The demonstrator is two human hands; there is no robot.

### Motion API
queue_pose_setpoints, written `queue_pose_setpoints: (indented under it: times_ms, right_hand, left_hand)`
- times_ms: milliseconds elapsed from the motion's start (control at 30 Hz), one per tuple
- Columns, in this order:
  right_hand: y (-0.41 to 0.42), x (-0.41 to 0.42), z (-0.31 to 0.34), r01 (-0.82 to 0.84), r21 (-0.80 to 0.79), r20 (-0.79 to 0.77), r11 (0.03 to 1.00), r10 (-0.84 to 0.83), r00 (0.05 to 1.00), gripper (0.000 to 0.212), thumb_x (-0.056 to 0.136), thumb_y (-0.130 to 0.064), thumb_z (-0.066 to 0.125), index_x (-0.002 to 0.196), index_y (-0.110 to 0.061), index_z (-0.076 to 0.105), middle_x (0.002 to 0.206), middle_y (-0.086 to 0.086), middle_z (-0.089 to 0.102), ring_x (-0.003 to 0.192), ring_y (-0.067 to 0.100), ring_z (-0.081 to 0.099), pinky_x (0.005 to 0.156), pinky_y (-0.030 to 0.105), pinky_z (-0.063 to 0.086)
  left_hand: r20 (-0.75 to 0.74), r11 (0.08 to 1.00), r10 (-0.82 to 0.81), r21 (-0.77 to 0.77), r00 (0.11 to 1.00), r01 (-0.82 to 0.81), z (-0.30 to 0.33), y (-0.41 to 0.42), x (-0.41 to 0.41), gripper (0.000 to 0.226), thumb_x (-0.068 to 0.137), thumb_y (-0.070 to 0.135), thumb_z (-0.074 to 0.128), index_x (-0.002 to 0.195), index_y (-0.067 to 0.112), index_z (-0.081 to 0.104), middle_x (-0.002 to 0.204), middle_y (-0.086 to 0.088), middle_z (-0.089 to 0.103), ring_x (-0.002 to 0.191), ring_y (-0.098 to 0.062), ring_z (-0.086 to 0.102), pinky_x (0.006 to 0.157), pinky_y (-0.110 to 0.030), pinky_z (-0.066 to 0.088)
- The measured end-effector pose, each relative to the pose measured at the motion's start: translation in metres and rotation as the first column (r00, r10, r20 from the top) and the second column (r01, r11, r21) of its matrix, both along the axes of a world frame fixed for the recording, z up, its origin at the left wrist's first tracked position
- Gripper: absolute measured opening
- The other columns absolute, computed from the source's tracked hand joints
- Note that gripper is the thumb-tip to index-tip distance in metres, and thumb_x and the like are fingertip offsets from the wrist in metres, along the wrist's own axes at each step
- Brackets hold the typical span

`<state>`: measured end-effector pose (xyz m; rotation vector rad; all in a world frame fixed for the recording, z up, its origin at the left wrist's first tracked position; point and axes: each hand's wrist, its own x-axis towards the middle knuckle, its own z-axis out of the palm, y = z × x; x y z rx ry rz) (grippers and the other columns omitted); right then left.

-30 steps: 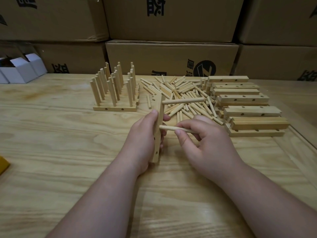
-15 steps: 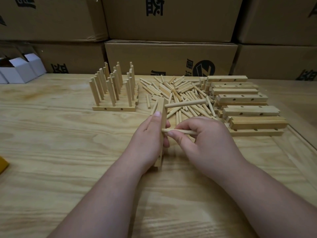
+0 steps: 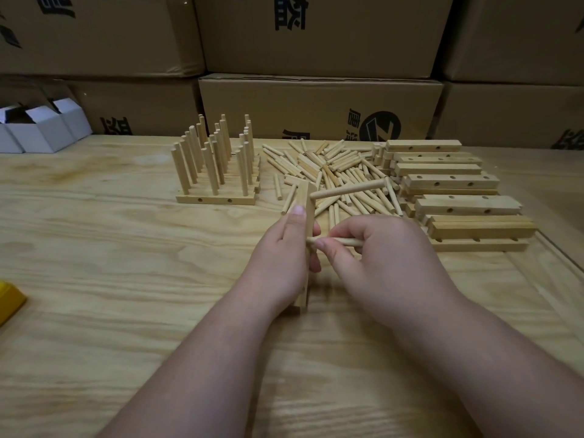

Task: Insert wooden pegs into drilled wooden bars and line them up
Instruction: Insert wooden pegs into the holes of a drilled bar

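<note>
Second peg (image 3: 339, 242) moved closer, tip now at bar (image 3: 307, 216) hole; right hand (image 3: 379, 260) pinches it, left hand (image 3: 281, 263) grips bar upright on table (image 3: 94, 248). First peg (image 3: 347, 190) already in. Finished bars (image 3: 216, 172) lined up; loose pegs (image 3: 331, 172) and empty bars (image 3: 458, 197) remain.

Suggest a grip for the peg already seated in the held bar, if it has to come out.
Pinch the seated peg near its free right end, coming from the right. It juts sideways from the bar over the loose pegs, and the left hand blocks the bar side.

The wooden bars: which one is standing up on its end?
The bar gripped by the left hand stands on end; the stacked bars at right lie flat.
</note>
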<state>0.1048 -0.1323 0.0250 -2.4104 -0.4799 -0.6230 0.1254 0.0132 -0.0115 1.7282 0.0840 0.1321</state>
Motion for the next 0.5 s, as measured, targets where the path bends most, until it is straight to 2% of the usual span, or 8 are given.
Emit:
queue_pose_setpoints:
  times_ms: [33,133,233,333,433,467,500]
  right_hand:
    - [-0.002,0.001,0.002,-0.019,0.046,-0.070,0.999,0.022,0.997,0.017,0.084,-0.045,0.073,0.068,-0.041,0.069,0.061,-0.020,0.064,0.072,-0.001,0.060,0.054,0.014,0.044]
    - [-0.008,0.004,0.003,-0.034,0.118,-0.208,0.992,0.058,0.976,0.021,0.083,-0.048,0.073,0.064,-0.047,0.065,0.070,-0.020,0.069,0.078,-0.002,0.061,0.064,0.021,0.051]
    - [-0.001,0.000,0.001,0.021,0.041,-0.122,0.999,-0.016,0.992,0.020,0.084,-0.048,0.071,0.065,-0.044,0.066,0.061,-0.018,0.065,0.066,0.004,0.062,0.052,0.015,0.044]
    - [0.007,-0.005,0.000,0.086,-0.041,0.036,0.995,-0.085,0.996,0.016,0.083,-0.045,0.072,0.072,-0.033,0.073,0.058,-0.015,0.065,0.060,0.006,0.061,0.054,0.024,0.046]
    - [0.003,-0.003,0.002,0.043,0.009,-0.036,0.999,-0.042,0.998,0.024,0.084,-0.046,0.072,0.062,-0.041,0.066,0.059,-0.018,0.064,0.063,0.003,0.061,0.053,0.021,0.045]
    - [0.002,-0.002,0.003,0.016,0.036,-0.079,0.999,-0.013,0.997,0.029,0.084,-0.047,0.071,0.057,-0.044,0.061,0.064,-0.021,0.065,0.070,0.001,0.061,0.052,0.013,0.042]
    - [0.000,-0.001,0.004,-0.007,0.064,-0.114,0.998,0.014,0.993,0.032,0.084,-0.046,0.071,0.055,-0.047,0.058,0.071,-0.026,0.065,0.076,-0.003,0.060,0.054,0.011,0.042]
  left_hand:
    - [0.001,1.000,-0.014,0.009,1.000,0.014,0.000,0.000,0.000,0.054,0.079,0.080,0.029,0.084,0.041,0.067,0.062,0.004,0.067,0.062,-0.014,0.062,0.071,-0.049,0.055]
    - [0.014,0.998,-0.045,0.044,0.999,0.045,0.001,0.001,-0.002,0.051,0.087,0.074,0.029,0.083,0.037,0.064,0.058,0.004,0.064,0.056,-0.011,0.059,0.064,-0.041,0.049]
    - [0.020,0.997,-0.016,0.071,1.000,0.014,0.002,0.000,-0.002,0.049,0.086,0.073,0.026,0.085,0.042,0.063,0.059,0.006,0.066,0.057,-0.008,0.061,0.066,-0.043,0.054]
    - [0.020,0.998,0.008,0.060,1.000,-0.010,0.002,-0.002,-0.002,0.045,0.085,0.073,0.027,0.086,0.047,0.064,0.064,0.007,0.070,0.066,-0.013,0.066,0.077,-0.050,0.058]
    - [0.028,0.999,-0.011,0.052,1.000,0.010,0.003,-0.001,-0.003,0.046,0.087,0.071,0.028,0.085,0.043,0.064,0.062,0.005,0.068,0.064,-0.013,0.064,0.073,-0.049,0.056]
    - [0.037,0.998,-0.020,0.060,0.999,0.018,0.003,0.000,-0.002,0.047,0.088,0.071,0.028,0.085,0.041,0.064,0.059,0.005,0.066,0.060,-0.011,0.061,0.067,-0.045,0.054]
    - [0.046,0.997,-0.029,0.072,0.999,0.025,0.002,0.001,-0.002,0.048,0.089,0.070,0.028,0.084,0.039,0.063,0.057,0.005,0.064,0.056,-0.008,0.059,0.063,-0.040,0.050]
